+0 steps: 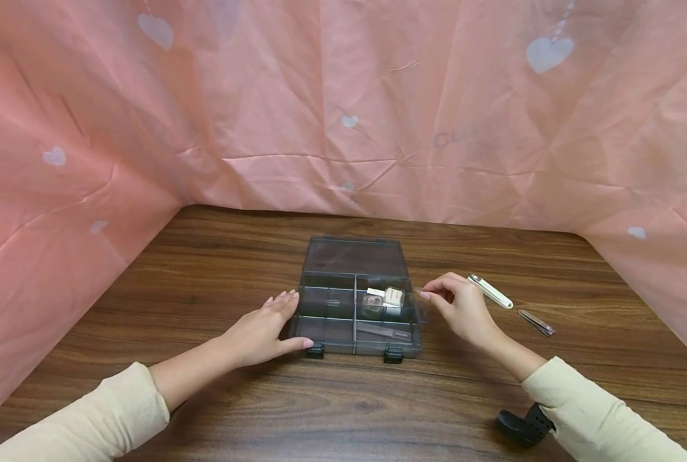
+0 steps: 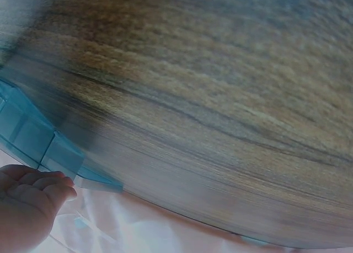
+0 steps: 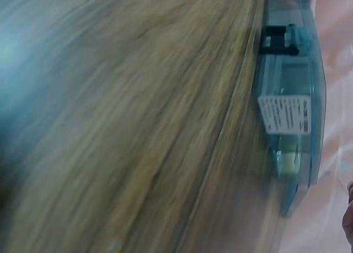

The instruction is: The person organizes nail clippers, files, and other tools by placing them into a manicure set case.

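Observation:
A translucent dark compartment box (image 1: 327,332) lies on the table with its lid (image 1: 355,256) laid back. My left hand (image 1: 265,330) rests along its left side, fingers extended and thumb at the front edge near a latch. Just off the right side is my right hand (image 1: 459,305), with thumb and index fingertips brought together; I cannot tell whether a small thing is between them. Small bottles (image 1: 394,296) stand in a right-hand compartment. A flat grey tool (image 1: 384,330) lies in the compartment in front of them. In the left wrist view the left fingers (image 2: 52,181) overlap the box.
A large pale nail clipper (image 1: 490,292) lies on the wooden table (image 1: 343,404) beyond the right hand, with a smaller nail clipper (image 1: 536,323) to its right. A white label (image 3: 287,115) is on the box's outer wall. Pink cloth (image 1: 343,96) encloses the table's back and sides.

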The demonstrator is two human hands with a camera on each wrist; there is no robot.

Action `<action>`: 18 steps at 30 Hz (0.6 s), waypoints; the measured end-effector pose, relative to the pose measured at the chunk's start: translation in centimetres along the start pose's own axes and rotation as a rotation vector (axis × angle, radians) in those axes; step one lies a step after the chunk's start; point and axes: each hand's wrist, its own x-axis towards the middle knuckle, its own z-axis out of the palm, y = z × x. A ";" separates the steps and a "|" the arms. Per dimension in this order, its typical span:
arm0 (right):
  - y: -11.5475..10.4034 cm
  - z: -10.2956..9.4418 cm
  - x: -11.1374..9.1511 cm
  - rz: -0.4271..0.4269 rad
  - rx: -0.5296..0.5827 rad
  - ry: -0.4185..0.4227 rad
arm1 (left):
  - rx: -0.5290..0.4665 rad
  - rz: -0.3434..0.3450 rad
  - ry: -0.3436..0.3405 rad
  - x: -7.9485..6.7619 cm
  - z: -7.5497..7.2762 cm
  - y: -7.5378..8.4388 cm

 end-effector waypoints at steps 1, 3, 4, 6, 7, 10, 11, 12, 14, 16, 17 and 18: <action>-0.2 0.2 0.2 0.005 0.004 -0.007 | 0.000 0.001 0.000 0.0 0.0 0.0; -0.6 0.7 0.5 0.011 0.015 -0.015 | 0.003 0.004 0.001 0.0 0.0 0.0; -0.8 0.9 0.6 0.013 0.021 -0.022 | 0.005 0.006 0.002 0.0 0.0 0.0; -1.3 1.4 1.0 0.021 0.040 -0.037 | 0.006 0.005 0.000 0.0 0.0 0.1; -1.5 1.6 1.1 0.018 0.046 -0.042 | 0.006 0.005 0.001 0.0 0.0 0.1; -2.3 2.4 1.6 0.026 0.067 -0.072 | 0.007 0.001 -0.001 0.0 -0.1 0.1; -2.5 2.6 1.7 0.031 0.076 -0.081 | 0.008 0.000 -0.001 0.0 -0.1 0.1; -2.8 2.9 1.9 0.032 0.084 -0.091 | 0.008 -0.001 -0.001 0.0 -0.1 0.1; -3.4 3.3 2.1 0.038 0.100 -0.111 | 0.011 -0.001 -0.001 0.0 -0.1 0.1; -3.9 3.8 2.3 0.041 0.117 -0.128 | 0.011 -0.003 -0.001 0.0 -0.1 0.1; -4.2 4.1 2.4 0.043 0.125 -0.136 | 0.010 -0.004 -0.003 0.0 -0.1 0.1; -4.4 4.4 2.5 0.043 0.132 -0.144 | 0.010 -0.004 -0.004 0.0 -0.1 0.1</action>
